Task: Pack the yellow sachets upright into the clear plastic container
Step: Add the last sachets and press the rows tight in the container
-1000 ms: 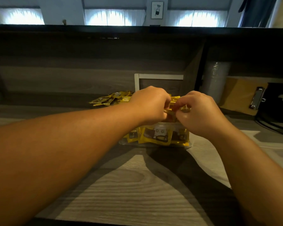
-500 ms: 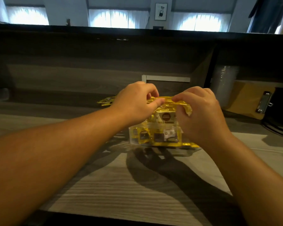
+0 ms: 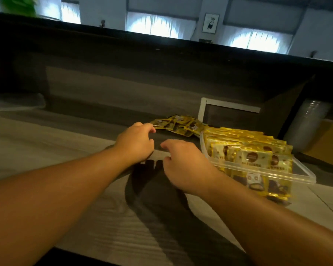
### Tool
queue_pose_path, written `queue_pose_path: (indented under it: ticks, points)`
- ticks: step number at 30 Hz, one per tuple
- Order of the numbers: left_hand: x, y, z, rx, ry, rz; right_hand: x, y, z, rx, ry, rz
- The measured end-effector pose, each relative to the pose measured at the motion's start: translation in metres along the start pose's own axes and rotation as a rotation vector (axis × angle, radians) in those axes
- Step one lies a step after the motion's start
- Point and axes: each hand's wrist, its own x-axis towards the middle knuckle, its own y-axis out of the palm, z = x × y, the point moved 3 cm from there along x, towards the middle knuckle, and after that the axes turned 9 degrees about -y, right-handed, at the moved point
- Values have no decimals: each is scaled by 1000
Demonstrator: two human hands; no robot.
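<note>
The pale wood-grain desk (image 3: 81, 189) carries a clear container (image 3: 261, 171) packed with upright yellow sachets at three o'clock, and a loose pile of sachets (image 3: 179, 124) lying flat at twelve.

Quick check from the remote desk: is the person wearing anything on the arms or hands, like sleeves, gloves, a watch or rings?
Nothing shows. Both forearms are bare to the frame edge, with no sleeves. The left hand and right hand have no gloves, and no watch, band or ring is visible from this side.
</note>
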Motion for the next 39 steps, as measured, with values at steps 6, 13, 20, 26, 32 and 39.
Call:
queue_pose_path:
  ticks: [6, 13, 20, 26, 32, 39]
  points:
    - [57, 17, 2, 178, 46, 93, 84, 36, -26, -12, 343, 45]
    - [122, 55, 7, 198, 107, 193, 135, 52, -63, -139, 529, 32]
    - [117, 58, 6, 348, 81, 186, 140, 56, -65, -199, 558, 79]
    - [82, 30, 20, 240, -22, 146, 102, 44, -34, -312, 387, 11]
    - [24, 2, 26, 104, -24, 71, 52, 38, -9, -268, 304, 59]
    - [-37, -22, 20, 38, -47, 16, -3, 26, 1, -249, 220, 108]
